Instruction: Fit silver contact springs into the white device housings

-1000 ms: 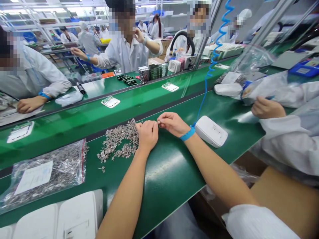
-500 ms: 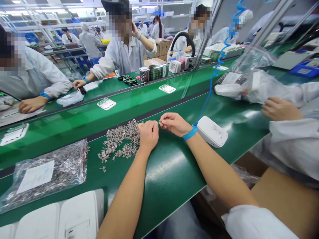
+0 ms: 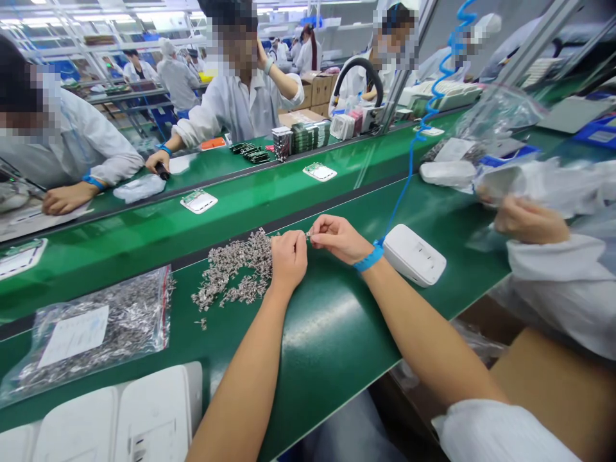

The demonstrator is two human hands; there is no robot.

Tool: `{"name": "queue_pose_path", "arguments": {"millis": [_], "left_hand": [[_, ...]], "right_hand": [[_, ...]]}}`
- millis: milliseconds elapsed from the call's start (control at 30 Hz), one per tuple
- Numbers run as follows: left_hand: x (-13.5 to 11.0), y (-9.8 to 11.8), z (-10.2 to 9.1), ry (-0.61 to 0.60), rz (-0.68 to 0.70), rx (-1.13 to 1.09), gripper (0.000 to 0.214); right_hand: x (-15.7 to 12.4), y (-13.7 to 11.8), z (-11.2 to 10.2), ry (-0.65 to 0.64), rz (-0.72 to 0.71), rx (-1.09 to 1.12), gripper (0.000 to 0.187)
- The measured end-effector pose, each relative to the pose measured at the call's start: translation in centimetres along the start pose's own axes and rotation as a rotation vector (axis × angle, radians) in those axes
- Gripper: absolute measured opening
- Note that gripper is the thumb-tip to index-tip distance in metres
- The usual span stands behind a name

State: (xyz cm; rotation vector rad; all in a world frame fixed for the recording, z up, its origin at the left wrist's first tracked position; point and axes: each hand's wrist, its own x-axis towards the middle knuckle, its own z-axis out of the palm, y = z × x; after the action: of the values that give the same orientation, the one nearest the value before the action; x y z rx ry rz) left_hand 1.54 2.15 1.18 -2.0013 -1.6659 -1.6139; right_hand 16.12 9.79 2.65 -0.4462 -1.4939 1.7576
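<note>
Okay, bench (image 3: 337, 333): green, shiny, stretches under both forearms.
Belt (image 3: 255, 199): green, beyond the bench's far edge, carrying flat white plates (image 3: 199, 201) with circuit boards.
White cases (image 3: 154, 417): bottom left, side by side on the bench, cut off by the frame.
Bag (image 3: 135, 308): clear plastic, white label, full of metal bits, lying behind the cases.
Pile (image 3: 235, 263): loose metal bits spread on the bench, just left of the left hand (image 3: 290, 256).
White box (image 3: 414, 255): on the bench, just beyond the right wrist, slots on top.
Co-worker's hand (image 3: 532, 220): far right, blurry, near clear plastic.
Left hand: back showing, fingers curled in, tips hidden; can't tell what they grip.
Right hand (image 3: 339, 240): blue strap (image 3: 369, 258) on wrist; thumb and forefinger pinched on a metal piece (image 3: 308, 237), other fingers bent.
Metal piece: between the two hands, near the pile; tiny, shape unclear.
</note>
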Motion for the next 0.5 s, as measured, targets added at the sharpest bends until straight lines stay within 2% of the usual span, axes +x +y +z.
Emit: {"name": "queue_pose_path", "arguments": {"millis": [167,300,500], "left_hand": [[0.04,0.18,-0.16,-0.059,-0.147,-0.141,0.037],[-0.09,0.04,-0.01,-0.108,-0.222,-0.221,0.039],[0.06,0.17,-0.15,-0.064,-0.237,-0.195,0.037]], "right_hand": [[0.09,0.03,0.55,-0.027,-0.082,-0.097,0.042],[0.2,0.05,0.96,0.073,-0.183,-0.209,0.028],[0.2,0.36,0.62,0.175,-0.18,-0.232,0.027]]}}
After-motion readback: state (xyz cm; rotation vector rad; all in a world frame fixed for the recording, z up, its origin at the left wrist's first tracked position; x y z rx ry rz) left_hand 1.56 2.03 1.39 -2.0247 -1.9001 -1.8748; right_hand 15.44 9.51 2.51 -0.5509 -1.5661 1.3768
